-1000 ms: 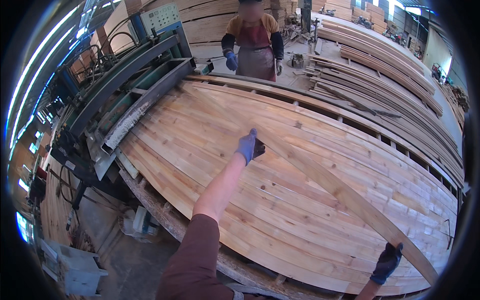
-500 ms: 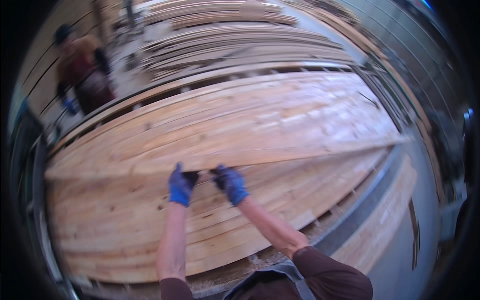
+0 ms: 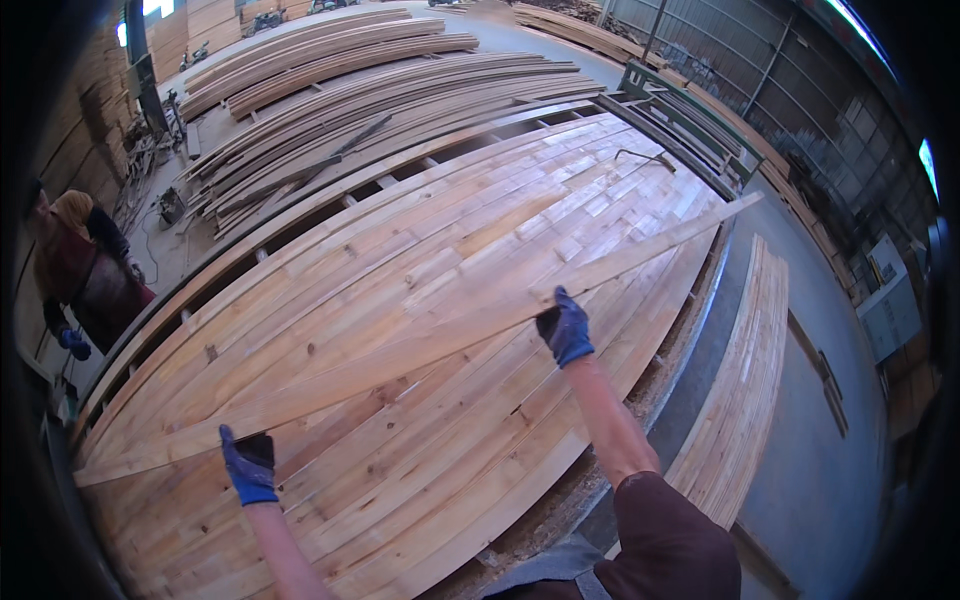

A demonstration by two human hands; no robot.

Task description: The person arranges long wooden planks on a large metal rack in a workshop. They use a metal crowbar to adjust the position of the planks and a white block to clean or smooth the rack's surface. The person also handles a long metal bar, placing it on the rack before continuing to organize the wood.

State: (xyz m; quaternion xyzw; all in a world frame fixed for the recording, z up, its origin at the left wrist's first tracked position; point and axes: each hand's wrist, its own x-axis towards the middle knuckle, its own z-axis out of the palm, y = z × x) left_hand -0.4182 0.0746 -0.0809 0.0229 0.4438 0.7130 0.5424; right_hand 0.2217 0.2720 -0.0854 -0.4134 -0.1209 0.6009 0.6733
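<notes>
A long, narrow wooden board point(image 3: 660, 245) stretches diagonally above a wide bed of planks point(image 3: 450, 440) laid side by side. My left hand point(image 3: 248, 466), in a blue and black glove, grips the board's near edge towards its left end. Farther right, my right hand point(image 3: 566, 328), gloved alike, grips the same edge with the thumb uppermost. The fingers of both hands are partly hidden beneath the board. On the far right part of the planks lies a thin, dark bent rod point(image 3: 645, 157).
Stacked boards point(image 3: 735, 385) lie beyond the bed's right edge. More long timber point(image 3: 400, 100) is piled on the far side. A co-worker point(image 3: 85, 265) in an apron and blue gloves stands at the left. A green metal frame point(image 3: 690, 120) stands at the far right end.
My hands have moved wide apart along the board, the left leftward and lower, the right rightward and higher. The board now slants more steeply. The view has also turned.
</notes>
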